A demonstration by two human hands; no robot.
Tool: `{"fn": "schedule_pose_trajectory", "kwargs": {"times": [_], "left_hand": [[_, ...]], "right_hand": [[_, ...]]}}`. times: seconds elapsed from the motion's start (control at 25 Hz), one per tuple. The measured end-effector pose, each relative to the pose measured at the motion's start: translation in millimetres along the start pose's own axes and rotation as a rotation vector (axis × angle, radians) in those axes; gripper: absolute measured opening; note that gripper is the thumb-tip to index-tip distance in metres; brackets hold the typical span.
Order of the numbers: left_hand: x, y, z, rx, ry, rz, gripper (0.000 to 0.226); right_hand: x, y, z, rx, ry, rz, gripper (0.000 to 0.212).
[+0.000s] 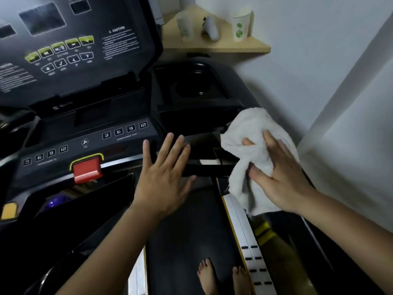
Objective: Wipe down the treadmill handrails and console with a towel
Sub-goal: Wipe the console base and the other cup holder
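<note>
**Risk note: towel bunched at the right rail**

Head view: right hand (282,173) grips the white towel (253,133), pressed at the console's (89,133) right end over the right handrail, which is hidden beneath. Left hand (163,173) hovers flat, fingers spread, holding nothing, near the red stop key (87,170). Likely faults: stray button presses; the hanging towel end snagging.

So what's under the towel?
The towel is bunched in the right hand over the treadmill's right handrail area; the rail itself is covered, so contact can't be seen.
</note>
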State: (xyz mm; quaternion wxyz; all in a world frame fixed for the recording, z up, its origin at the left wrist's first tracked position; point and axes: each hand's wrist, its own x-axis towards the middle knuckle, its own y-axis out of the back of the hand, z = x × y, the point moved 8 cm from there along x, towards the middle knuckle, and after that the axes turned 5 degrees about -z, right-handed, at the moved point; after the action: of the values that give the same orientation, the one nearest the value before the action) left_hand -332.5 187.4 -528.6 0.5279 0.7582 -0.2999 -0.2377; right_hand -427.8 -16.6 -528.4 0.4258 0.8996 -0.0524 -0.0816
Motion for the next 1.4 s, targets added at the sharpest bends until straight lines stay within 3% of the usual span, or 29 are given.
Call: {"fn": "schedule_pose_trajectory", "kwargs": {"times": [0.08, 0.12, 0.24, 0.32, 0.44, 0.6, 0.72, 0.84, 0.96, 1.04, 1.16, 1.24, 1.32, 1.4], "left_hand": [[5, 4, -14, -0.089, -0.005, 0.009, 0.071], [9, 5, -24, -0.124, -0.003, 0.018, 0.071], [25, 7, -72, -0.195, 0.041, 0.008, 0.069], [46, 3, -102, -0.204, 0.082, -0.03, 0.07], [80, 3, -110, -0.239, 0.053, -0.049, 0.075], [92, 7, -102, -0.292, -0.001, 0.019, 0.069], [92, 7, -105, -0.324, 0.012, 0.026, 0.068], [95, 8, -108, -0.361, 0.001, 0.03, 0.07], [94, 7, -108, -0.377, -0.005, 0.04, 0.07], [94, 8, -106, -0.364, -0.007, 0.045, 0.069], [94, 7, -108, -0.343, 0.003, 0.04, 0.069], [94, 6, -109, -0.345, 0.011, 0.035, 0.069], [94, 6, -108, -0.368, 0.004, 0.032, 0.068], [94, 5, -109, -0.364, 0.011, 0.041, 0.069]], "right_hand": [[20, -21, -31, 0.284, 0.009, -0.018, 0.067], [30, -38, -54, 0.278, 0.034, -0.02, 0.06], [50, -88, -104, -0.366, 0.171, -0.03, 0.079], [71, -90, -102, -0.432, 0.183, -0.16, 0.092], [101, -89, -92, 0.004, 0.057, -0.515, 0.093], [122, -113, -84, 0.264, -0.165, -0.731, 0.124], [130, -113, -95, 0.377, -0.175, -0.685, 0.115], [133, -102, -117, 0.359, -0.101, -0.408, 0.094], [107, -84, -140, -0.01, 0.053, -0.044, 0.089], [73, -89, -144, -0.293, 0.238, 0.062, 0.099], [41, -95, -117, -0.473, 0.474, 0.029, 0.109], [62, -83, -92, -0.419, 0.371, -0.162, 0.099], [87, -77, -84, -0.295, 0.172, -0.366, 0.067], [87, -81, -96, -0.374, 0.155, -0.277, 0.055]]}}
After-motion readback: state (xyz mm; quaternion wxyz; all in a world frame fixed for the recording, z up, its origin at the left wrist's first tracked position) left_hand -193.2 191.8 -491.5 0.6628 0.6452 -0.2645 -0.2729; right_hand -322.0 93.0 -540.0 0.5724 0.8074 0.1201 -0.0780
